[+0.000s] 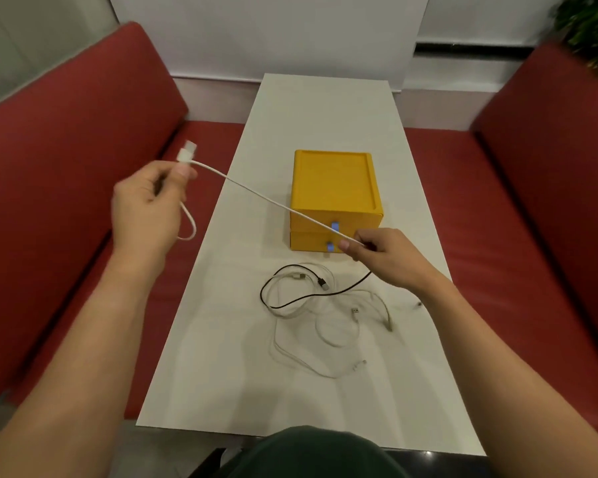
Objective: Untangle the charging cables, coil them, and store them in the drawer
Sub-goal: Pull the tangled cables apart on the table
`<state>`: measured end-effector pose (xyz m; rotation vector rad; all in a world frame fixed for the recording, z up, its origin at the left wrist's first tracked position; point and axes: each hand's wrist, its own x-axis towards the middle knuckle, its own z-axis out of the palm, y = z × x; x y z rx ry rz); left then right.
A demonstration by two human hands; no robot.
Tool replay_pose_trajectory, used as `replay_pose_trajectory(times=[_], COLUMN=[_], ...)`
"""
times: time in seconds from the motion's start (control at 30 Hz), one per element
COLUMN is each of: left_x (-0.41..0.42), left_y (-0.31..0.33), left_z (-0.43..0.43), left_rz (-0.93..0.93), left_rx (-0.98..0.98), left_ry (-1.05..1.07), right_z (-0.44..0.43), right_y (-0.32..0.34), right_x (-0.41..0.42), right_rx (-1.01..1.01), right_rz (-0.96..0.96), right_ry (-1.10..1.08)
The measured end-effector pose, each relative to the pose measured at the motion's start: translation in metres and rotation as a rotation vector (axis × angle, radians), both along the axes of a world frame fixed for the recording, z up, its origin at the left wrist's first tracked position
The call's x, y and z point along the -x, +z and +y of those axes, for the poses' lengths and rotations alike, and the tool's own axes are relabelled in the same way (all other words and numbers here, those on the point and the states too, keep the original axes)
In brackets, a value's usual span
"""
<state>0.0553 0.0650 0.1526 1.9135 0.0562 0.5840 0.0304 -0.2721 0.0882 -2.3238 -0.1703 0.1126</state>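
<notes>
The left hand (149, 201) curls its fingers (183, 172) round a thin white charging cable (256, 194) just below its USB plug (187, 151). The right hand (389, 257) pinches the same cable taut, in front of the yellow plastic two-drawer box (335, 188). Tangled white and black cables (325, 305) lie on the white surface (325, 105).

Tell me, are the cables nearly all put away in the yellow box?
Not nearly. Done: one white cable looks freed from the pile. In hand: the left hand grips its USB plug end and the right hand pinches it, stretched taut between them, not yet coiled. Left: the black cable and other white cables lie tangled on the table, and both drawers of the yellow drawer box are shut.
</notes>
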Motion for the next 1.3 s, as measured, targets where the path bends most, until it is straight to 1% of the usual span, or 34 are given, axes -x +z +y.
replay_pose_trajectory(times=[0.1,0.17,0.27,0.4,0.43,0.53,0.6,0.7,0.77,0.83,0.87,0.97,1.03,1.07,1.2,1.3], left_x=[0.002,0.008,0.015,0.022,0.023,0.026,0.031,0.033,0.035,0.038,0.039,0.037,0.031,0.030,0.034,0.038], left_y=[0.008,0.008,0.007,0.000,-0.002,-0.009,-0.009,-0.014,-0.018,-0.018,-0.016,-0.014,-0.012,-0.010,-0.005,-0.011], left_z=[0.013,0.012,-0.003,-0.027,-0.034,-0.060,-0.076,-0.090,-0.094,-0.095,-0.095,-0.081,-0.071,-0.069,-0.090,-0.105], left_rz=[0.007,0.036,0.099,0.187,0.208,0.287,0.396,0.551,0.601,0.638,0.636,0.569,0.540,0.552,0.593,0.626], left_rx=[0.082,0.086,0.115,0.177,0.195,0.159,0.124,-0.011,-0.093,-0.187,-0.214,-0.199,-0.169,-0.154,-0.069,-0.103], left_ry=[-0.009,-0.099,-0.235,-0.376,-0.406,-0.457,-0.480,-0.509,-0.577,-0.659,-0.670,-0.629,-0.587,-0.581,-0.605,-0.664], right_z=[-0.009,-0.007,0.005,0.026,0.030,0.045,0.056,0.065,0.068,0.069,0.068,0.057,0.047,0.043,0.053,0.069], right_y=[-0.017,-0.024,-0.032,-0.025,-0.021,-0.011,-0.006,-0.009,-0.009,-0.004,0.000,0.015,0.024,0.027,0.030,0.028], right_x=[0.000,0.001,0.000,-0.005,-0.006,-0.009,-0.011,-0.015,-0.016,-0.016,-0.015,-0.017,-0.018,-0.018,-0.018,-0.021], right_rx=[0.039,0.075,0.053,-0.022,0.010,0.211,0.266,0.351,0.354,0.299,0.238,-0.018,-0.097,-0.093,0.076,0.239], right_rz=[-0.042,-0.065,-0.122,-0.171,-0.207,-0.372,-0.448,-0.575,-0.615,-0.627,-0.604,-0.418,-0.334,-0.340,-0.456,-0.459], right_ry=[-0.020,-0.016,-0.029,-0.024,-0.011,0.028,-0.003,-0.009,-0.012,-0.014,-0.020,-0.041,-0.079,-0.095,-0.130,-0.108])
